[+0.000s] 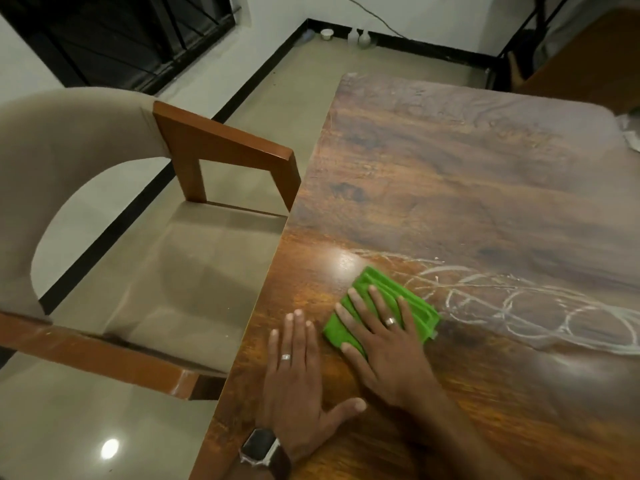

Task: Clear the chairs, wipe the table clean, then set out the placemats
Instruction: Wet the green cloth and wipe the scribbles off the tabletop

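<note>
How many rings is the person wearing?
2. One ring is on the left hand, flat on the table. The other ring is on the right hand, pressing the green cloth. Others may be hidden.

Left hand (299, 379) lies flat, palm down, fingers straight and close together, thumb swung out to the right. There's a ring on one finger and a watch (260, 447) on the wrist. Right hand (382, 336) is flat too, fingers spread and pressing down, ring showing, forearm reaching in from the lower right. The two hands sit just beside each other, not touching.
</note>
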